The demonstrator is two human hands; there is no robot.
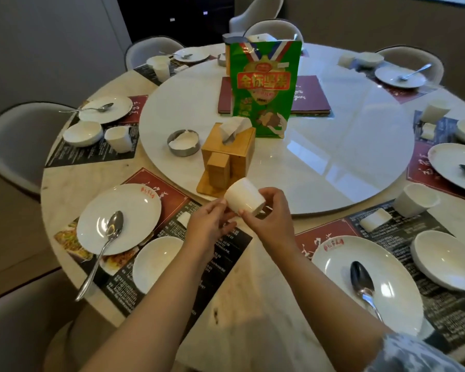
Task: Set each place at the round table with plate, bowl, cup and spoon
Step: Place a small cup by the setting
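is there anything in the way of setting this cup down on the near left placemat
Nothing visible blocks it. The cup is held in both the left hand and right hand, just above the placemat's upper right corner. The plate and bowl sit further left, leaving that corner bare.

The white round plate [454,167] at the far right runs off the frame edge. Small print on the black paper placemat [440,299] is way too blurry to read.
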